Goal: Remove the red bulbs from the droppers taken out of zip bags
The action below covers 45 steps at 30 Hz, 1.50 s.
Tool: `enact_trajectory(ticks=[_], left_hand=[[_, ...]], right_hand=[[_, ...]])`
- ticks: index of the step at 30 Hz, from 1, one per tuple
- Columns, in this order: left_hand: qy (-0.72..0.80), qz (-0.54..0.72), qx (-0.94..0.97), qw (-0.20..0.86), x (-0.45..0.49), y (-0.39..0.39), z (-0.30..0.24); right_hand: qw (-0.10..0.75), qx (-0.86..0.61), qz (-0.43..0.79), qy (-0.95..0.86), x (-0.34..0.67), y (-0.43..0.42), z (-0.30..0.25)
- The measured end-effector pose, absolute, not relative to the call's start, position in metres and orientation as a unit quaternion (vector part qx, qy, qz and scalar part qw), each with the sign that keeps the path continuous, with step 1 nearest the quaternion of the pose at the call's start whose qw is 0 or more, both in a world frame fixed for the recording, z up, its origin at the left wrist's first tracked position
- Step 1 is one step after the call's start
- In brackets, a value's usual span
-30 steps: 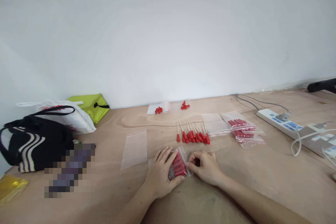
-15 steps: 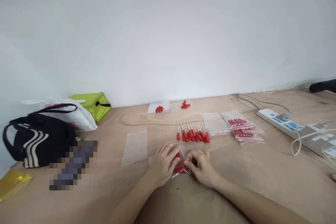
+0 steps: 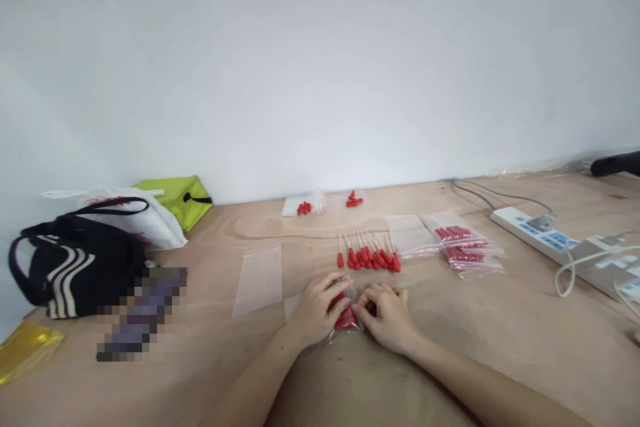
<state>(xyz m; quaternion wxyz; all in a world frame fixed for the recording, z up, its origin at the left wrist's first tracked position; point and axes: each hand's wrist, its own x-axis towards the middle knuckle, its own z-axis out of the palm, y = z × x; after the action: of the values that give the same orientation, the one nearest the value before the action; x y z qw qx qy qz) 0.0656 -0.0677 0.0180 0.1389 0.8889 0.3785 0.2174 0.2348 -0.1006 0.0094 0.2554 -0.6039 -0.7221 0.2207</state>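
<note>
Pressing on zip bag [image 3: 349, 320] with left hand [image 3: 317, 308] spread, probably to steady it; pinching its right edge with right hand [image 3: 387, 317].

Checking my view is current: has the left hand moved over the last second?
Yes: the left hand has shifted rightward and slightly forward, judged against the loose red-tipped sticks.

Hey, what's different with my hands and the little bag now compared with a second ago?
Your left hand has shifted right and a bit farther from you, its thumb moving up over the small bag, so less red shows. Neither hand has visibly let go. Your right hand stays at the bag's right edge; the loose red-tipped sticks and power strip stayed put.
</note>
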Motion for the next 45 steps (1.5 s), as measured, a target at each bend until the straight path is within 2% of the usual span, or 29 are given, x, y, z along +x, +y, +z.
enact_trajectory(ticks=[9,18,26,31,36,40,45], left_hand=[[0.262,0.208,0.942,0.002,0.07,-0.056,0.022],[0.249,0.281,0.927,-0.008,0.066,-0.056,0.012],[0.224,0.293,0.93,-0.005,0.067,-0.058,0.016],[0.214,0.248,0.945,-0.006,0.066,-0.058,0.017],[0.192,0.199,0.961,-0.004,0.063,-0.052,0.02],[0.216,0.208,0.953,0.036,0.054,-0.048,0.026],[0.349,0.228,0.902,0.115,0.042,-0.064,0.028]], right_hand=[[0.354,-0.532,0.108,-0.762,0.233,-0.106,0.006],[0.354,-0.41,0.086,-0.836,0.251,-0.094,0.007],[0.389,-0.279,-0.108,-0.871,0.254,-0.078,-0.001],[0.344,-0.259,-0.173,-0.886,0.252,-0.077,-0.006],[0.265,-0.261,-0.158,-0.915,0.252,-0.075,-0.01],[0.268,-0.265,-0.14,-0.916,0.256,-0.074,-0.005],[0.266,-0.315,0.007,-0.911,0.262,-0.08,0.005]])
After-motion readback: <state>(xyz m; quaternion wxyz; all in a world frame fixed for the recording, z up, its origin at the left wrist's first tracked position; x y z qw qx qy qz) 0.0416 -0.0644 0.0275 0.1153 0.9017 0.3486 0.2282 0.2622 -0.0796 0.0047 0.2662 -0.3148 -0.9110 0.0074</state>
